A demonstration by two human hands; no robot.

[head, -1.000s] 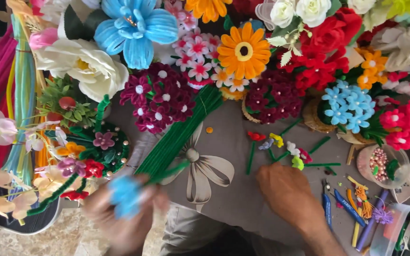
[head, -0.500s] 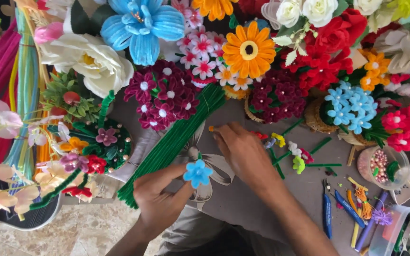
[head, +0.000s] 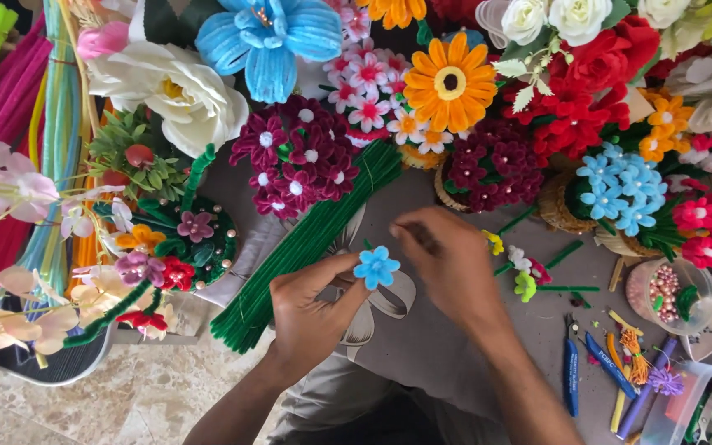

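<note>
My left hand (head: 311, 309) pinches a small light-blue pipe-cleaner flower (head: 377, 267) between thumb and fingers, petals facing up. My right hand (head: 447, 264) hovers just right of the flower, fingers curled together near its upper edge; whether they hold anything small I cannot tell. Both hands are above a grey cloth (head: 422, 346) with a pale bow print. A thick bundle of green pipe cleaners (head: 306, 243) lies diagonally just left of my left hand.
Handmade flowers crowd the far side: maroon cluster (head: 294, 161), orange daisy (head: 448, 81), big blue flower (head: 267, 37), white bloom (head: 176, 92), small blue blossoms (head: 622, 188). Right: loose green stems (head: 566, 288), blue pliers (head: 572, 375), bead cup (head: 671, 288). Left: coloured pipe-cleaner bundles (head: 51, 124).
My left hand has lifted the blue flower up and to the right. My right hand moved from the cloth's right part to the flower, then shifted slightly right of it.
</note>
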